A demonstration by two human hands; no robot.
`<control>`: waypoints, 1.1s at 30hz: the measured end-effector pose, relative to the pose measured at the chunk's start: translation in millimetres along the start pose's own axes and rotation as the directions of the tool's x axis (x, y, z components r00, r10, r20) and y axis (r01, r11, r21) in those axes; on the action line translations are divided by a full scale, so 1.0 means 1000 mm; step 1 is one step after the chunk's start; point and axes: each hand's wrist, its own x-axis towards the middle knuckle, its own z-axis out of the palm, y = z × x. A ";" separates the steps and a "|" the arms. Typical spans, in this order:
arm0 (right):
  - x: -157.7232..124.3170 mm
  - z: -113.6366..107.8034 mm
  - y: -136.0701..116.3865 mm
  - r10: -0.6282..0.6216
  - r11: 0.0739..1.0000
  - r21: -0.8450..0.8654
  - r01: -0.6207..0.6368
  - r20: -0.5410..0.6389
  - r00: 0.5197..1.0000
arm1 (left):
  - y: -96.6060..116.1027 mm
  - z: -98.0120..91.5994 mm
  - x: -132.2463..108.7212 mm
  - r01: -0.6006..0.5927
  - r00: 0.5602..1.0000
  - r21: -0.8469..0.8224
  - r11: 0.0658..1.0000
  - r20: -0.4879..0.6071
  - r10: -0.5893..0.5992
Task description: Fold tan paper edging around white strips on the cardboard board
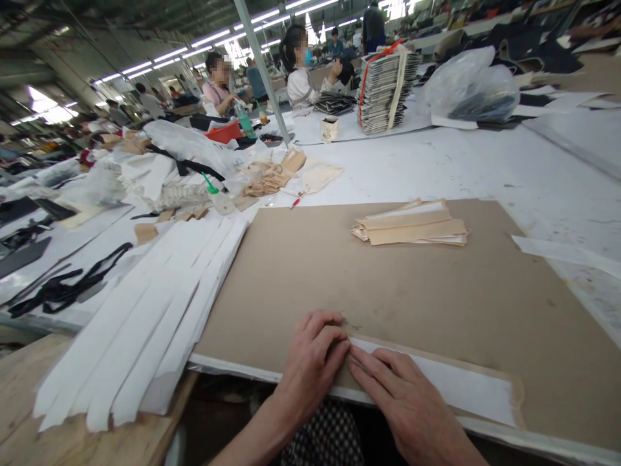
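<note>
A long tan fabric strip with a white strip (466, 383) laid on it lies along the front edge of the brown board (291, 272). My left hand (313, 356) is at the strip's left end, its fingers curled and the fingertips pinched down on the edge. Close beside it, my right hand (405, 395) has thumb and forefinger pressed together on the same end, the other fingers bent over the white strip. The fingertips of both hands nearly meet, and they cover the left end of the strip.
A small stack of tan and white strips (412, 223) lies at the board's back. Long white strips (145, 310) fan out at left. Behind are a green-tipped bottle (222, 199), a red pen (295, 201), a tied bundle (385, 90) and a plastic bag (470, 87). Co-workers sit farther back.
</note>
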 end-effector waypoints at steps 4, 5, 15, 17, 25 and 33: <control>0.000 0.000 0.000 0.006 1.000 0.000 -0.006 -0.019 1.000 | -0.001 -0.001 0.000 -0.044 0.999 0.041 0.998 0.008 0.043; 0.000 0.000 0.000 0.007 1.000 0.001 -0.007 -0.024 1.000 | -0.001 -0.002 -0.001 -0.054 0.998 0.052 0.997 0.014 0.053; 0.000 0.000 0.000 0.013 1.000 0.009 -0.013 -0.018 1.000 | -0.002 -0.001 -0.002 -0.109 0.994 0.119 0.987 0.027 0.107; 0.001 0.000 0.000 0.016 1.000 0.012 -0.015 -0.012 1.000 | -0.002 -0.001 -0.002 -0.121 0.993 0.117 0.986 0.018 0.120; -0.004 0.003 0.000 0.032 0.999 0.028 -0.032 0.004 0.999 | -0.002 -0.001 -0.002 -0.141 0.990 0.130 0.981 0.018 0.140; 0.000 0.001 0.001 0.016 0.999 0.030 -0.017 0.014 1.000 | -0.001 -0.004 0.001 -0.107 0.989 0.139 0.985 0.119 0.091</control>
